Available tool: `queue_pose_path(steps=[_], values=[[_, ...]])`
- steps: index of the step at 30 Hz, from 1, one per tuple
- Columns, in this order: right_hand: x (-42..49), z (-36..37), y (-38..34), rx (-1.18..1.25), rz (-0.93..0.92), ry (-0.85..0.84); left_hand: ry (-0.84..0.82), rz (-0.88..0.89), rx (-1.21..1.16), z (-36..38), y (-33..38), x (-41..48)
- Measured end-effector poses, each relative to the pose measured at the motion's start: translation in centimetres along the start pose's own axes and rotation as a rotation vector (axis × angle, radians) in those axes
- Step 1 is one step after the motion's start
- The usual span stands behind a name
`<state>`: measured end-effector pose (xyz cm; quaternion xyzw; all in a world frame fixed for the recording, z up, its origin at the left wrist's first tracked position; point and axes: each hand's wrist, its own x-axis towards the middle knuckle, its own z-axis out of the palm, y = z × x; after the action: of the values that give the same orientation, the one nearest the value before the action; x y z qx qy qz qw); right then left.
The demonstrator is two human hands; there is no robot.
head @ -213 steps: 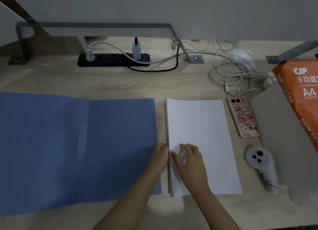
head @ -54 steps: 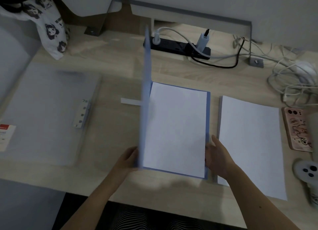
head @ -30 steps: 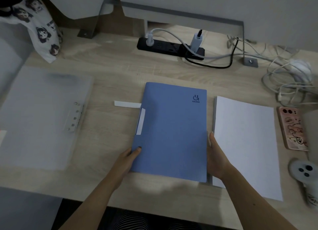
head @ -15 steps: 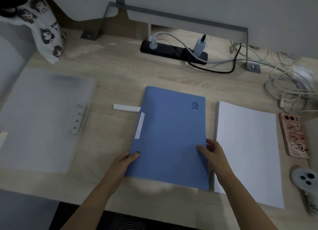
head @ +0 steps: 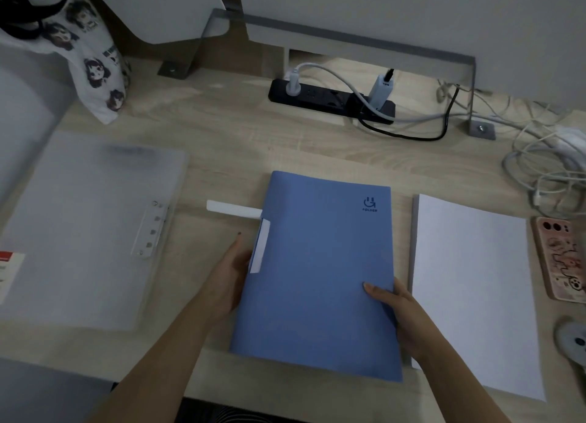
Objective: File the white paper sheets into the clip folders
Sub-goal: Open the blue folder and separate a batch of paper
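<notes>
The right hand [head: 409, 315] pinched the closed blue folder [head: 317, 280] at its right edge, thumb on top; the left hand [head: 231, 270] met its spine (grip hidden, unclear). The folder lay on the desk [head: 222, 143] beside the paper stack [head: 469, 280].

Folder [head: 320, 273]: is lying mid-worktop [head: 222, 143].
Sheets [head: 469, 289]: are lying just right of it.
Phone [head: 558, 258]: is lying right of those.
Binder [head: 82, 232]: is lying well left.
Power strip [head: 329, 101]: is sitting behind.
</notes>
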<state>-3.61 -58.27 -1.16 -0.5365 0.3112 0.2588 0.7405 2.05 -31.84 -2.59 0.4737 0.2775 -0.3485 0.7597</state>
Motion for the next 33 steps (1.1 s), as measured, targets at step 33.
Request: queue_pose_path(steps=[33], values=[[-2.3, -0.6, -2.3, -0.012, -0.033, 0.086, 0.506, 0.47, 1.559, -0.7, 3.6, 2.4]])
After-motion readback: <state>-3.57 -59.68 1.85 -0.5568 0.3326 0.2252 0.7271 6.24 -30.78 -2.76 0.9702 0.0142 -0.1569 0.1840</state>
